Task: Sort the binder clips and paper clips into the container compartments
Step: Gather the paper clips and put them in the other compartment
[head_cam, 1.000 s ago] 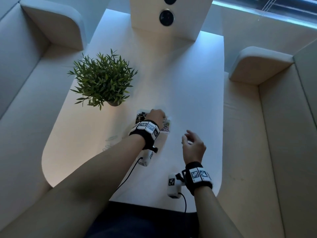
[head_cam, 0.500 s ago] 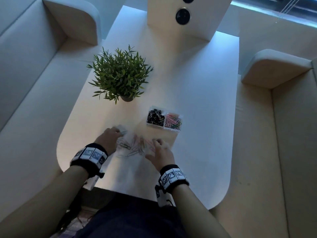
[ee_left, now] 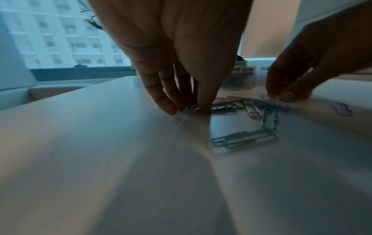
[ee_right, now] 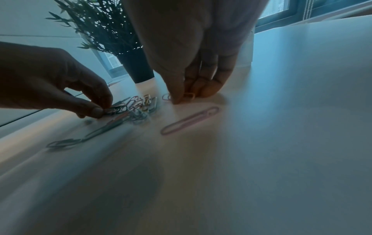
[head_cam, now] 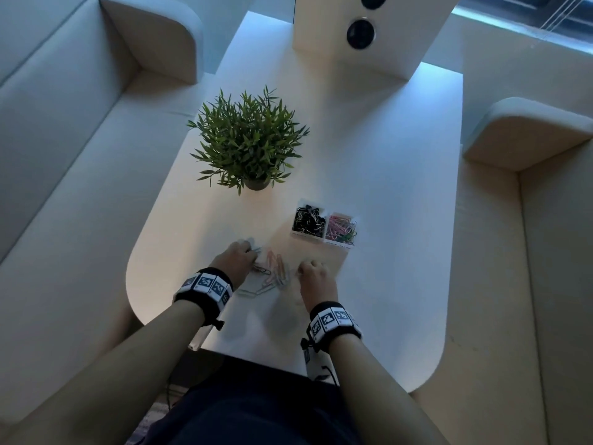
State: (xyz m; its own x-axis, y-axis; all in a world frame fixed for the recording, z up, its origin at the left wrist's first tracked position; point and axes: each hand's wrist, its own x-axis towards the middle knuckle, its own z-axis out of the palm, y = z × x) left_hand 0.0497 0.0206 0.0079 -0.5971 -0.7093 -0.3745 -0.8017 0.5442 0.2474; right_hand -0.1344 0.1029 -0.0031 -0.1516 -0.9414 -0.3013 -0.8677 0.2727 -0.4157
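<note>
A clear two-compartment container (head_cam: 323, 239) stands mid-table; its left half holds black binder clips (head_cam: 307, 220) and its right half coloured paper clips (head_cam: 341, 228). A loose pile of paper clips (head_cam: 274, 274) lies in front of it. My left hand (head_cam: 248, 253) is at the pile's left edge and pinches a dark paper clip (ee_right: 114, 109) between thumb and finger. My right hand (head_cam: 309, 268) is at the pile's right edge, fingertips down on the table, pinching a small orange paper clip (ee_right: 190, 95). A long pink clip (ee_right: 191, 120) lies just in front of the right hand.
A potted green plant (head_cam: 247, 142) stands behind the pile to the left. A white block with round sockets (head_cam: 361, 33) sits at the table's far end. Cushioned benches (head_cam: 64, 175) flank the table. The rounded table edge (head_cam: 205, 348) is near my body.
A second ago my left hand was at the container and my right hand hovered beside it. Both hands have come back to the loose pile and closed on clips.
</note>
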